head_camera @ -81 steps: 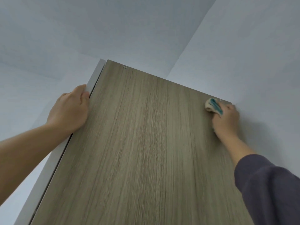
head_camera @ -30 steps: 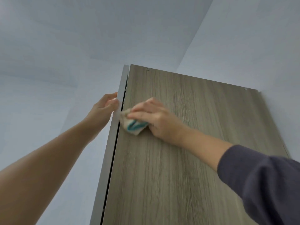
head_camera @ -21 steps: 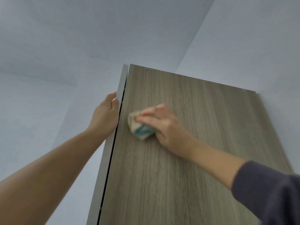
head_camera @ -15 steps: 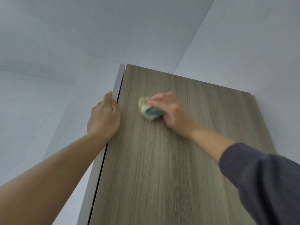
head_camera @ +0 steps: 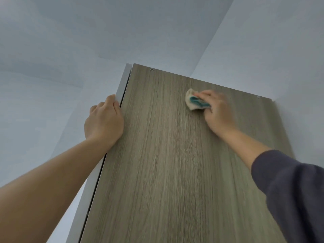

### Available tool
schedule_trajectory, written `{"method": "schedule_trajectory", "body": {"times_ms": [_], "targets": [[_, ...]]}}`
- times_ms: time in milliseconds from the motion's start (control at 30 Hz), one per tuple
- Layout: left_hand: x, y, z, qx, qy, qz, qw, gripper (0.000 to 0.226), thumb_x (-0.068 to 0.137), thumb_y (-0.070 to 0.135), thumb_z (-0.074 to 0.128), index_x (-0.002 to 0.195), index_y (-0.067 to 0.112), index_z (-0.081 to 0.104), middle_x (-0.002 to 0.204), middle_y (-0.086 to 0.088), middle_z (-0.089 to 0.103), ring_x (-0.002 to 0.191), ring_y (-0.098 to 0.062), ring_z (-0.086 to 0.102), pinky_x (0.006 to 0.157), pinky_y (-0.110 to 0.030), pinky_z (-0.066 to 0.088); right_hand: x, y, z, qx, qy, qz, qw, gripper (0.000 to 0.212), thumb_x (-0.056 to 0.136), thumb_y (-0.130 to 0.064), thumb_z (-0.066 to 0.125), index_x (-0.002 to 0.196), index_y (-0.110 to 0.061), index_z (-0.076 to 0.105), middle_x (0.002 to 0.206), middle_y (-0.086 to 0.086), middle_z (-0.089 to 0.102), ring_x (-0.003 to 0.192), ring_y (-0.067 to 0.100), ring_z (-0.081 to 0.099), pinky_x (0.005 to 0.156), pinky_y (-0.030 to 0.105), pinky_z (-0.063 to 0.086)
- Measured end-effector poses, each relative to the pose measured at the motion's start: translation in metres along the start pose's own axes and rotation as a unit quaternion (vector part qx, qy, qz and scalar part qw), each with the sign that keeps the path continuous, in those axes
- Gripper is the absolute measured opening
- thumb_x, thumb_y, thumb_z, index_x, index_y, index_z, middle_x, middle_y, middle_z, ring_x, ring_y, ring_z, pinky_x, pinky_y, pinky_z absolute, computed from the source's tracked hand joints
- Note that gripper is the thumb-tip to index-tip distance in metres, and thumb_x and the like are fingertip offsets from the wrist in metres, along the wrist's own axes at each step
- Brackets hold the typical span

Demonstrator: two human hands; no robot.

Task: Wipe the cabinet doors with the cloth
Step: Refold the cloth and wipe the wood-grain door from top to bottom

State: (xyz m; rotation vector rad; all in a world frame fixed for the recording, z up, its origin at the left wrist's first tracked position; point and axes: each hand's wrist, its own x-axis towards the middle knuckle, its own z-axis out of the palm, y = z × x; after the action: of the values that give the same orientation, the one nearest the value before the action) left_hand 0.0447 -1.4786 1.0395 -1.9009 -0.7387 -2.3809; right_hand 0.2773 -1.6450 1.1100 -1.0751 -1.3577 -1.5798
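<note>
Since a moment ago our right hand (head_camera: 217, 113) has swept the crumpled cream-and-teal cloth (head_camera: 195, 102) rightward across the far part of the tall grey-brown woodgrain cabinet door (head_camera: 166, 163), fingers seemingly bunched round it, though blurred. Our left hand (head_camera: 103, 121) clasps the door's left edge. We judge the near panel remains unwiped; open room lies rightward.

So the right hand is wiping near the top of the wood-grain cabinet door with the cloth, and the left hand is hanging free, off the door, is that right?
Not quite: the left hand grips the left edge of the cabinet door, as the head view shows. The right hand does wipe near the door's top with the cloth.
</note>
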Motion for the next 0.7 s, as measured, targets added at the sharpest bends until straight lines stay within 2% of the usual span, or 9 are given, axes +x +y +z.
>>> {"method": "schedule_trajectory", "body": {"times_ms": [67, 133, 233, 300, 400, 467, 533, 633, 700], "targets": [[0.000, -0.002, 0.001, -0.002, 0.005, 0.001, 1.000, 0.034, 0.104, 0.030, 0.017, 0.111, 0.019, 0.049, 0.094, -0.003, 0.055, 0.099, -0.024, 0.041, 0.071, -0.040, 0.033, -0.012, -0.004, 0.001, 0.005, 0.015, 0.011, 1.000, 0.049, 0.087, 0.010, 0.048, 0.129, -0.010, 0.062, 0.123, 0.006, 0.061, 0.113, 0.025, 0.048, 0.098, 0.045, 0.043], [0.001, -0.003, 0.002, -0.005, 0.008, 0.005, 1.000, 0.033, 0.104, 0.030, 0.017, 0.107, 0.019, 0.048, 0.093, -0.003, 0.056, 0.098, -0.025, 0.042, 0.071, -0.040, 0.034, -0.056, -0.019, 0.002, 0.027, -0.028, -0.091, 0.995, 0.044, 0.088, 0.003, 0.047, 0.127, -0.009, 0.063, 0.123, 0.004, 0.060, 0.113, 0.023, 0.049, 0.098, 0.036, 0.043], [0.003, -0.005, 0.003, 0.001, 0.014, 0.011, 1.000, 0.033, 0.103, 0.029, 0.016, 0.102, 0.018, 0.047, 0.091, -0.004, 0.057, 0.098, -0.028, 0.044, 0.071, -0.041, 0.036, -0.097, -0.023, -0.008, 0.047, -0.106, -0.227, 0.967, 0.040, 0.091, -0.003, 0.046, 0.126, -0.007, 0.063, 0.127, 0.005, 0.059, 0.114, 0.024, 0.050, 0.100, 0.028, 0.041], [0.003, -0.005, 0.004, 0.010, 0.017, 0.014, 1.000, 0.033, 0.103, 0.029, 0.016, 0.101, 0.018, 0.047, 0.091, -0.005, 0.057, 0.097, -0.029, 0.044, 0.070, -0.041, 0.036, -0.074, 0.003, -0.012, 0.015, -0.084, -0.204, 0.975, 0.042, 0.089, -0.001, 0.044, 0.126, -0.007, 0.063, 0.125, 0.007, 0.061, 0.113, 0.023, 0.050, 0.101, 0.028, 0.040], [0.003, -0.004, 0.006, 0.020, 0.024, 0.020, 0.999, 0.033, 0.102, 0.030, 0.016, 0.099, 0.018, 0.047, 0.090, -0.007, 0.057, 0.096, -0.031, 0.046, 0.069, -0.041, 0.036, -0.021, 0.048, -0.015, -0.025, 0.019, -0.021, 0.999, 0.053, 0.083, 0.011, 0.044, 0.128, -0.009, 0.063, 0.121, 0.009, 0.061, 0.110, 0.029, 0.050, 0.097, 0.036, 0.041], [0.003, -0.006, 0.005, 0.022, 0.026, 0.022, 0.999, 0.033, 0.102, 0.030, 0.016, 0.100, 0.018, 0.047, 0.090, -0.007, 0.057, 0.095, -0.032, 0.047, 0.069, -0.041, 0.037, -0.014, 0.053, -0.013, -0.034, 0.035, 0.030, 0.998, 0.055, 0.083, 0.014, 0.046, 0.130, -0.010, 0.062, 0.121, 0.008, 0.060, 0.111, 0.031, 0.050, 0.094, 0.029, 0.037], [0.003, -0.005, 0.004, 0.019, 0.023, 0.026, 0.999, 0.033, 0.102, 0.031, 0.016, 0.101, 0.018, 0.047, 0.090, -0.008, 0.057, 0.095, -0.032, 0.047, 0.070, -0.042, 0.037, -0.041, 0.041, -0.015, -0.020, 0.021, 0.000, 1.000, 0.055, 0.082, 0.013, 0.046, 0.129, -0.010, 0.061, 0.122, 0.007, 0.059, 0.111, 0.027, 0.049, 0.094, 0.025, 0.034], [0.002, -0.004, 0.003, 0.019, 0.021, 0.023, 0.999, 0.033, 0.102, 0.030, 0.016, 0.101, 0.018, 0.047, 0.089, -0.007, 0.056, 0.095, -0.033, 0.047, 0.071, -0.042, 0.038, -0.107, 0.027, -0.025, 0.005, -0.044, -0.111, 0.993, 0.050, 0.081, 0.007, 0.047, 0.126, -0.008, 0.063, 0.124, 0.004, 0.059, 0.114, 0.021, 0.049, 0.099, 0.026, 0.038], [0.001, -0.004, 0.003, 0.024, 0.021, 0.022, 0.999, 0.032, 0.102, 0.029, 0.016, 0.100, 0.018, 0.046, 0.087, -0.008, 0.056, 0.094, -0.032, 0.046, 0.070, -0.041, 0.037, -0.115, 0.034, -0.036, 0.011, -0.082, -0.160, 0.984, 0.048, 0.081, 0.008, 0.049, 0.125, -0.006, 0.064, 0.125, 0.004, 0.059, 0.115, 0.021, 0.051, 0.101, 0.026, 0.039]]}}
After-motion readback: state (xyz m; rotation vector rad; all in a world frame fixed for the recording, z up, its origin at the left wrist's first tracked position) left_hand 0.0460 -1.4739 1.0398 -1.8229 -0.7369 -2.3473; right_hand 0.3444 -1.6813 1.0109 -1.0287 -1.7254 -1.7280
